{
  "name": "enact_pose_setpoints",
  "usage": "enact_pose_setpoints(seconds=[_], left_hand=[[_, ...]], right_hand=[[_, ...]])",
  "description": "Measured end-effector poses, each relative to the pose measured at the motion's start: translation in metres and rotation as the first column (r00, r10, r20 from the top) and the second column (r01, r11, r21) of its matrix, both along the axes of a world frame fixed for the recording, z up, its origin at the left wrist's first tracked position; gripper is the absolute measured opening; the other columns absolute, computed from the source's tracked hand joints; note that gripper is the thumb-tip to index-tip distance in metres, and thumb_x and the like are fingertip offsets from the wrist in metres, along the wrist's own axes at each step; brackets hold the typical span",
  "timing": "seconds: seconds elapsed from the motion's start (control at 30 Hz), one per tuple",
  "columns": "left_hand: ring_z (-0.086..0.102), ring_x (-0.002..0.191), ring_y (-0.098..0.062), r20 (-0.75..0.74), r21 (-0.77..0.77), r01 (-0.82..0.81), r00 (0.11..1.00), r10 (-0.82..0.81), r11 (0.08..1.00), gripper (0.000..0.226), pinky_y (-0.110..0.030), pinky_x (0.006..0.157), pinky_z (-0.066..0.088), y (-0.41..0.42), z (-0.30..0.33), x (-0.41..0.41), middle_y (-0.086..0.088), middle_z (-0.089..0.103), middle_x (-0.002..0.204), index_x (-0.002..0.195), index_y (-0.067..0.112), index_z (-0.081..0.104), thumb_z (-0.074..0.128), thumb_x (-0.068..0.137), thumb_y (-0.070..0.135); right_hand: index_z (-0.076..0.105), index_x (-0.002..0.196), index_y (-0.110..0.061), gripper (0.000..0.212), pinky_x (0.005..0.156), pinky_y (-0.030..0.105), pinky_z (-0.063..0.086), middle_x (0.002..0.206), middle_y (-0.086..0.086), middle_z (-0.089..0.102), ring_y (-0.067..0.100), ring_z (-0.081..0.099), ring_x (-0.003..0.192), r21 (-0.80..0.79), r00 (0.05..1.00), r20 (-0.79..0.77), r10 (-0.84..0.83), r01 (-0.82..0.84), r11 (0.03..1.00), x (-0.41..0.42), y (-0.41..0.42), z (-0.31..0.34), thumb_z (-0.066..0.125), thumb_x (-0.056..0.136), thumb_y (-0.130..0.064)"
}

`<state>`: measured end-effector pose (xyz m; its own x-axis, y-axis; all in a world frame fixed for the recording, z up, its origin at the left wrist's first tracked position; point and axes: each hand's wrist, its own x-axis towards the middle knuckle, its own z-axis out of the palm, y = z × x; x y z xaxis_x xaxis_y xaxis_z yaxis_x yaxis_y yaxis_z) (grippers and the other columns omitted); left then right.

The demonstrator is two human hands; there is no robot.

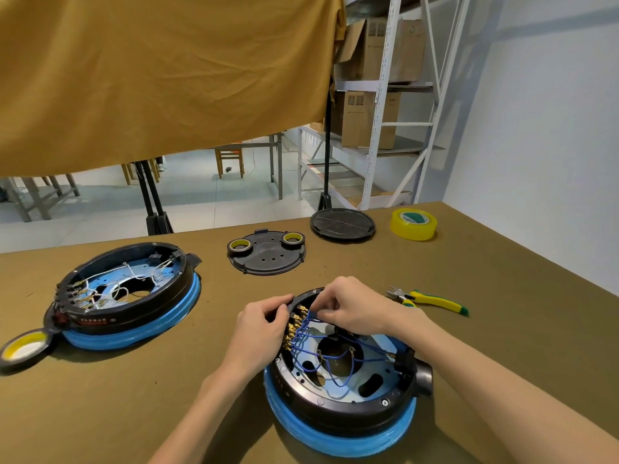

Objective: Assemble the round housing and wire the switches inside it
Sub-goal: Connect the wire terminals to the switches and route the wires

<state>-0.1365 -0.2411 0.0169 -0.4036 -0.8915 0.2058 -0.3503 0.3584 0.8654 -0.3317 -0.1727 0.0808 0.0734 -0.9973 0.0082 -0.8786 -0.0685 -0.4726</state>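
Both hands work at the round housing (pixel 341 380): left hand (pixel 264 326) grips its ten o'clock rim, right hand (pixel 351 306) pinches blue wires (pixel 303 333); bare olive table (pixel 502 296) lies at three o'clock.

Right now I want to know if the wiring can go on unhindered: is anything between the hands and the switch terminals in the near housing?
Nothing visible is. The left hand grips the housing rim at the brass terminals, and the right hand pinches a blue wire right at them.
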Motion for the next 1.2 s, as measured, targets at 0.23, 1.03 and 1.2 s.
enact_pose_setpoints(seconds=[0.23,1.03,1.2], left_hand=[[0.063,0.113,0.000,0.003,0.000,0.003,1.000,-0.003,1.000,0.030,-0.028,0.099,0.054,0.001,0.001,0.000,0.018,0.070,0.115,0.131,0.026,0.070,0.054,0.105,0.023],[0.064,0.110,-0.001,-0.039,0.006,-0.010,0.999,0.010,1.000,0.031,-0.025,0.089,0.058,0.008,0.002,0.000,0.011,0.072,0.120,0.133,0.025,0.068,0.055,0.105,0.025],[0.054,0.122,0.009,-0.072,-0.030,0.078,0.994,-0.080,0.996,0.042,-0.017,0.100,0.046,0.025,0.001,0.007,0.022,0.059,0.134,0.143,0.033,0.054,0.061,0.101,0.035]], right_hand=[[0.076,0.115,-0.020,0.026,0.056,0.006,0.036,0.061,-0.012,0.062,-0.004,0.055,0.057,0.050,0.999,-0.035,-0.006,0.008,0.999,0.004,-0.005,0.003,0.060,0.097,-0.012],[0.078,0.095,-0.020,0.013,0.062,0.021,0.053,0.079,-0.006,0.073,0.007,0.066,0.073,-0.010,0.994,0.044,-0.101,0.101,0.995,-0.017,0.034,0.005,0.071,0.094,-0.031],[0.065,0.124,-0.028,0.033,0.095,0.036,0.044,0.114,-0.003,0.055,0.017,0.051,0.106,-0.227,0.949,-0.105,-0.299,0.270,0.936,-0.023,0.060,-0.008,0.064,0.096,-0.048]])
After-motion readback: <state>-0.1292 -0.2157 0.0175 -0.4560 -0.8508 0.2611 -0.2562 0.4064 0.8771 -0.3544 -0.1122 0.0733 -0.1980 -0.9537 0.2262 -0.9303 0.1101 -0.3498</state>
